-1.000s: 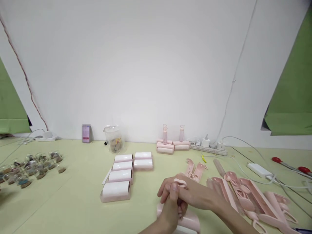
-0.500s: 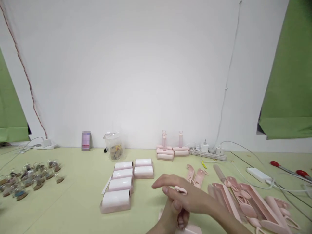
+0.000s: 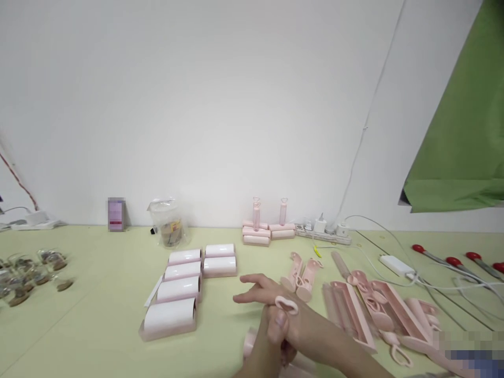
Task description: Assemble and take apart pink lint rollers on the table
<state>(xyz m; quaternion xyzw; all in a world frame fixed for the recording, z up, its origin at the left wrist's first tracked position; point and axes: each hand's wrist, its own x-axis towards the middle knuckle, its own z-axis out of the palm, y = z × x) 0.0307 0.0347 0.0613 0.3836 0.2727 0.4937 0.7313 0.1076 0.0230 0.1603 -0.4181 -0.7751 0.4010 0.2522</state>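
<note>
My left hand (image 3: 275, 333) comes up from the bottom edge, its thumb up and its fingers curled against the underside of my right hand. What those fingers hold is hidden. My right hand (image 3: 262, 291) reaches over from the right, its fingers stretched out to the left and apart. A pink heart-shaped loop (image 3: 286, 305) shows against the base of my right hand, just above my left thumb; the rest of that piece is out of sight. Beneath the hands, a pink part (image 3: 249, 342) lies on the table, partly covered.
White-topped rolls (image 3: 170, 316) stand in two columns at left. Pink holders (image 3: 309, 278) and pink trays (image 3: 356, 317) lie at right. Behind are stacked pink rollers (image 3: 255, 240), a power strip (image 3: 328, 235) and a plastic-wrapped cup (image 3: 170, 231). Small glass domes (image 3: 53, 258) sit far left; red-ended tools (image 3: 452, 261) far right.
The view has turned a little to the right. My right hand's fingers are spread further apart, and my left thumb now shows below the heart loop.
</note>
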